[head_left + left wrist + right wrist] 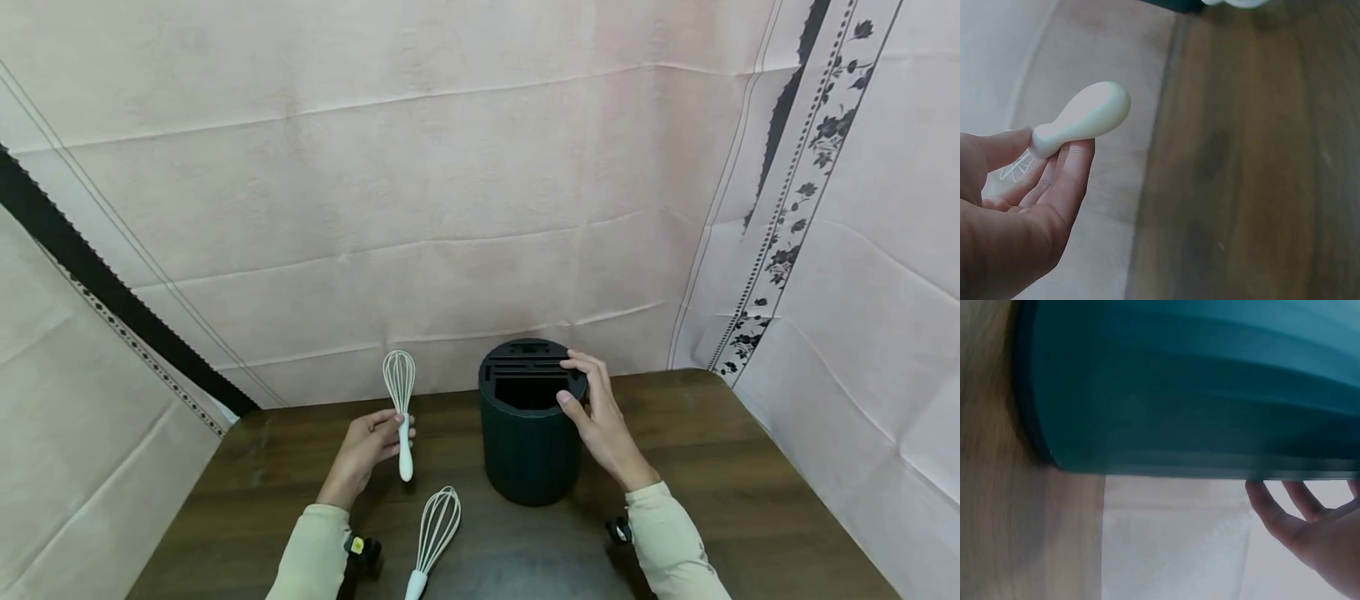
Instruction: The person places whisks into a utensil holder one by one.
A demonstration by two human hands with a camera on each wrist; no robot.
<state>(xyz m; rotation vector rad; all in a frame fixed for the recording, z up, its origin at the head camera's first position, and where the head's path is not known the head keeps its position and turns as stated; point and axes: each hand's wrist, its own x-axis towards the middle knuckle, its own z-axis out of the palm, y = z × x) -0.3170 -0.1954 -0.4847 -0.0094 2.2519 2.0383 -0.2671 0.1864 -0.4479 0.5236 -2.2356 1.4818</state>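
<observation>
My left hand [365, 454] pinches a white-handled whisk [405, 442] between thumb and fingers, held upright with its wire loops up. In the left wrist view the rounded end of the whisk's handle [1094, 111] sticks out past the fingertips. A round dark green utensil holder [531, 458] with a slotted top and a wide opening stands upright to the right. My right hand [606, 425] grips its rim from the right side, thumb at the near edge and fingers at the far one. The right wrist view shows fingertips against the holder's wall [1179, 400].
A second whisk [437, 529] with a white handle lies on the brown wooden table [720, 475] near its front, between the forearms. Pale cloth [450, 192] hangs behind the table and at both sides.
</observation>
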